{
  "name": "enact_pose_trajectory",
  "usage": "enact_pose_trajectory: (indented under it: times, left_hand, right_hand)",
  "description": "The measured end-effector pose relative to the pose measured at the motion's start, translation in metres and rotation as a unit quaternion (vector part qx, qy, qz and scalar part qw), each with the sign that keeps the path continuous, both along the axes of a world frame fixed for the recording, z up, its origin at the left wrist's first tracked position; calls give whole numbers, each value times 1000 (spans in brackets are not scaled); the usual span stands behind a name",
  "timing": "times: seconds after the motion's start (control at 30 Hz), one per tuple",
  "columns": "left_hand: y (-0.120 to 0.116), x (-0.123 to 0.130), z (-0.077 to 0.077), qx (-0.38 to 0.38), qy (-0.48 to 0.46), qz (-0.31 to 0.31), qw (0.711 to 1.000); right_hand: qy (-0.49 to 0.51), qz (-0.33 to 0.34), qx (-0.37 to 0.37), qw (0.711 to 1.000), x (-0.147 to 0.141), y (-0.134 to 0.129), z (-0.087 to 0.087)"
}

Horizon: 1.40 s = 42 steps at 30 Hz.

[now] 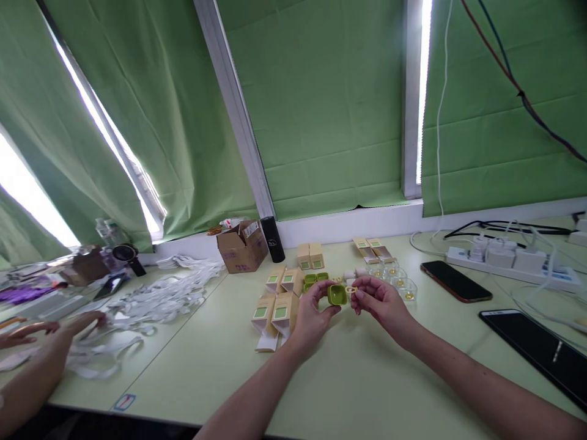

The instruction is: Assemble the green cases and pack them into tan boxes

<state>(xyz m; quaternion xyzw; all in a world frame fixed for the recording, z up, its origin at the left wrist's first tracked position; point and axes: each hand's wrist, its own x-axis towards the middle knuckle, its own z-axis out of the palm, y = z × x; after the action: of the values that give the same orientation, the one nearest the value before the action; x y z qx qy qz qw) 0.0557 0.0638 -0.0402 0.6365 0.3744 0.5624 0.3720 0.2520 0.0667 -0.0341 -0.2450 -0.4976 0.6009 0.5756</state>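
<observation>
My left hand (316, 311) grips a small square green cup (337, 294), its hollow side turned towards me. Close beside it, my right hand (378, 302) pinches a small pale yellow looped piece (351, 289) between thumb and fingers. Behind my left hand, more green cups (316, 278) sit together on the table. Several small beige boxes with green labels (279, 311) stand to the left, some with flaps open. Right of my right hand are clear rounded containers with yellow centres (400, 282). White cylindrical pieces (355, 272) lie just behind my hands.
Two phones (456, 281) and a white power strip (513, 263) with cables lie at right. A cardboard box (242, 245) and a black cylinder (272, 239) stand at the back. Left, a co-worker's hands (77, 324) are by a heap of white straps (160, 293).
</observation>
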Motion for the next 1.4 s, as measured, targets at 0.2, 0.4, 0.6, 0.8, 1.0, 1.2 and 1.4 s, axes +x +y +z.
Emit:
enact_pose_trajectory:
  times: [0.2, 0.4, 0.6, 0.8, 1.0, 1.2, 1.4]
  left_hand:
    - [-6, 1, 3, 13, 36, -9, 999]
    - [-9, 2, 6, 41, 87, 10, 995]
    - [-13, 2, 9, 59, 130, 40, 989]
    - [-17, 2, 13, 103, 156, 38, 982]
    - [-15, 0, 9, 128, 164, 39, 977]
    - [-13, -1, 4, 131, 167, 41, 976]
    - [-13, -2, 4, 138, 174, 38, 974]
  right_hand:
    - [-86, -67, 87, 990, -1, -2, -3]
    - [-230, -170, 226, 931, 1, -9, -7]
    - [-310, -256, 392, 828, 4, -9, -11]
    - [-386, -302, 479, 728, 5, -11, -5]
    - [-439, -320, 501, 674, 4, -9, -5]
    - [-443, -338, 522, 646, 3, -10, -3]
    - [-442, -338, 527, 642, 3, -10, -4]
